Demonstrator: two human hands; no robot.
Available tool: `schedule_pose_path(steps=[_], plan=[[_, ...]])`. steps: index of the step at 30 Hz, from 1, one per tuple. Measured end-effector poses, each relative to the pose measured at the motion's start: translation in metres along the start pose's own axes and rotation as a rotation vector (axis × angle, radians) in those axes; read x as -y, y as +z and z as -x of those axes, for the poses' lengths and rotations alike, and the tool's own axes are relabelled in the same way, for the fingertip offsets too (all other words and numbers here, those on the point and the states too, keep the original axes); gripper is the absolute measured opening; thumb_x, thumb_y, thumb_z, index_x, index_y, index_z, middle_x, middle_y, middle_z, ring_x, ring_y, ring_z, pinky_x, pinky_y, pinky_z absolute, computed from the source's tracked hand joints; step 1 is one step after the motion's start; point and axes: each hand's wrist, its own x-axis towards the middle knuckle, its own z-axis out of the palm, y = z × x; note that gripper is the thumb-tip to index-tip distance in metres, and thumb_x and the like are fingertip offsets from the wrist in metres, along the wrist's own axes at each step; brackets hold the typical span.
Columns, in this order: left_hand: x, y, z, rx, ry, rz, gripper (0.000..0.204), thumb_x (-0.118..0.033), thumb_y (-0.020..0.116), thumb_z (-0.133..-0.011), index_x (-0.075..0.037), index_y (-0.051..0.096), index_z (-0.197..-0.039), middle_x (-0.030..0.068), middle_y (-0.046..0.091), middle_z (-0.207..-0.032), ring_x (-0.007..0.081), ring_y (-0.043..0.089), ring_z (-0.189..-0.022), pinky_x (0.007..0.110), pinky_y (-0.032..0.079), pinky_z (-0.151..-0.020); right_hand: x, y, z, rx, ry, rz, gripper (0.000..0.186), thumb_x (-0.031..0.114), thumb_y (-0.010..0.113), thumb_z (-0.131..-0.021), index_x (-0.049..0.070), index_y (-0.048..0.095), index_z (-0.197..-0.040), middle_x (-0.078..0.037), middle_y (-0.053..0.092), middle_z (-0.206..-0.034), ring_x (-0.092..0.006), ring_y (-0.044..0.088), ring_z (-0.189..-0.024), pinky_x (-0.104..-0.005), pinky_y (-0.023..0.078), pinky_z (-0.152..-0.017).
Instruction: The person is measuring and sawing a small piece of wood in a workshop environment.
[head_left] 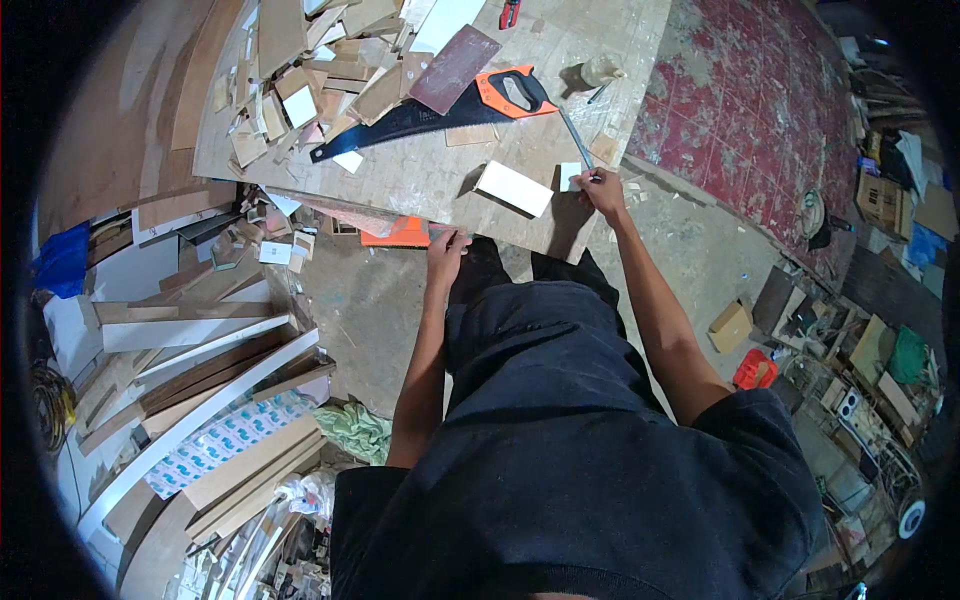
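Observation:
My right hand (pixel 602 192) is closed around the near end of a thin, dark metal strip (pixel 574 138), whose exact kind I cannot make out. Its far end reaches the orange and black handle of a handsaw (pixel 420 120) lying flat on the table. Beside that hand sits a small white square piece (pixel 570 177). A pale wooden block (pixel 513 189) lies on the table between my two hands. At the table's near edge, my left hand (pixel 447 255) has its fingers curled; what they grip is too small to tell. An orange object (pixel 397 233) is just left of it.
Wood offcuts (pixel 330 75) are heaped on the left of the wooden table (pixel 420 185), with a brown board (pixel 455 70) by the saw. A small clear container (pixel 601 70) stands far right. Boards (pixel 200 420) crowd the floor at left; scrap and a red basket (pixel 755 370) lie right.

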Motion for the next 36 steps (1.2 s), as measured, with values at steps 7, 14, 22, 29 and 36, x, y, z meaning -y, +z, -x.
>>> schedule_pose_path(steps=[7,14,22,29,36], plan=[[-0.016,0.003,-0.002,0.053,-0.042,-0.082,0.038,-0.032,0.058,-0.100,0.003,0.067,-0.112,0.0120,0.072,-0.098,0.0183,0.069,-0.088,0.030,0.056,-0.077,-0.040,-0.002,0.012,-0.065,-0.063,0.022,0.015,0.014,0.076,-0.083,0.002,0.070,-0.089,-0.003,0.067,-0.070,-0.0088,0.061,-0.059,-0.0261,0.047,-0.054],[-0.009,-0.001,-0.011,0.078,-0.029,-0.080,0.039,-0.033,0.058,-0.100,0.004,0.067,-0.108,0.0121,0.072,-0.095,0.0182,0.068,-0.085,0.030,0.055,-0.076,-0.027,0.011,0.020,-0.211,-0.231,0.158,0.013,0.014,0.076,-0.083,0.003,0.072,-0.087,-0.002,0.066,-0.070,-0.0074,0.058,-0.059,-0.0261,0.046,-0.054],[0.019,-0.009,-0.019,0.028,-0.057,-0.150,0.037,-0.035,0.059,-0.099,0.000,0.069,-0.109,0.0079,0.073,-0.094,0.0137,0.064,-0.079,0.027,0.050,-0.069,0.046,0.013,-0.033,-0.015,-0.147,-0.338,0.010,0.011,0.073,-0.088,0.002,0.070,-0.088,0.000,0.061,-0.067,-0.0071,0.052,-0.053,-0.0242,0.040,-0.048],[0.000,0.009,0.000,-0.021,-0.111,-0.078,0.040,-0.033,0.059,-0.099,0.004,0.067,-0.113,0.0119,0.072,-0.096,0.0189,0.068,-0.087,0.030,0.054,-0.074,0.025,0.008,-0.064,-0.014,-0.162,-0.050,0.015,0.015,0.076,-0.085,0.002,0.069,-0.084,-0.002,0.065,-0.069,-0.0077,0.058,-0.060,-0.0244,0.045,-0.055],[0.012,0.013,0.004,-0.034,-0.115,0.021,0.036,-0.030,0.061,-0.098,0.003,0.068,-0.111,0.0114,0.072,-0.097,0.0174,0.069,-0.086,0.029,0.055,-0.074,-0.004,0.003,-0.035,-0.114,-0.155,0.264,0.024,0.021,0.078,-0.081,0.002,0.071,-0.094,-0.009,0.074,-0.082,-0.0151,0.069,-0.075,-0.0304,0.054,-0.071]])
